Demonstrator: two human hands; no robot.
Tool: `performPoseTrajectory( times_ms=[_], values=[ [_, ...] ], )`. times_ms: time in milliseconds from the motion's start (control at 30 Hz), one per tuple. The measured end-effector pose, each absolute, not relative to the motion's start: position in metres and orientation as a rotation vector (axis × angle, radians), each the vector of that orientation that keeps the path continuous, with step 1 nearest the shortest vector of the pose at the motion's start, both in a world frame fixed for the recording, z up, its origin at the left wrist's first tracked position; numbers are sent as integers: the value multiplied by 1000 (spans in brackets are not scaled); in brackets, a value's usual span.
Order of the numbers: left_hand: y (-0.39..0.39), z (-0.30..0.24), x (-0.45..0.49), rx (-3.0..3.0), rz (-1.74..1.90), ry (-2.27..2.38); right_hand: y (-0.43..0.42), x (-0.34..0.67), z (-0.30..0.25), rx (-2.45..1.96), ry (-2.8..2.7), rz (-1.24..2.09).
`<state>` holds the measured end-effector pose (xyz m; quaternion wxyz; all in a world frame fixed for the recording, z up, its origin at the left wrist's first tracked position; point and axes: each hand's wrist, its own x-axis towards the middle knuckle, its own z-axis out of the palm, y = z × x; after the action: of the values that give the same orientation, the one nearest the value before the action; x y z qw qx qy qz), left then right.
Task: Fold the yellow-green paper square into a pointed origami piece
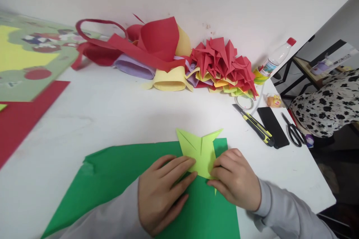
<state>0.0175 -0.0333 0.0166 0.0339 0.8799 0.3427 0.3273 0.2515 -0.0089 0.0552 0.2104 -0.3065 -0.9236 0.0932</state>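
A lime-green folded paper [200, 153] lies over a large dark green sheet [117, 171], with two points spreading out at its top and a crease slit in the middle. A thin tip of it pokes out below my right hand [234, 179]. That hand has its fingers curled closed on the paper's lower right edge. My left hand [166, 190] rests with fingers stretched out and apart, the fingertips touching the paper's lower left part. Its thumb is on the green sheet. The paper's lower corners are partly hidden by my fingers.
Along the wall lie curled red paper pieces [158, 41] and a stack of red folded paper shapes [221, 58]. At right are a bottle [273, 61], tape roll [244, 102], utility knife [254, 125], black phone [272, 127] and scissors [294, 132]. A person in patterned clothing [328, 101] is beyond.
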Motion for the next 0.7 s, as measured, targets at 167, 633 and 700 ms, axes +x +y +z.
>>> performPoseTrajectory(
  times_ms=[167, 633, 700],
  values=[
    [-34, 13, 16, 2697, 1028, 1061, -13, 246, 52, -1046, -2418, 273],
    [-37, 11, 17, 2663, 1027, 1109, -20, 233, 49, -1332, -2358, 278],
    [-37, 11, 20, 2670, 1007, 1125, -20, 234, 48, -1341, -2359, 295]
  ],
)
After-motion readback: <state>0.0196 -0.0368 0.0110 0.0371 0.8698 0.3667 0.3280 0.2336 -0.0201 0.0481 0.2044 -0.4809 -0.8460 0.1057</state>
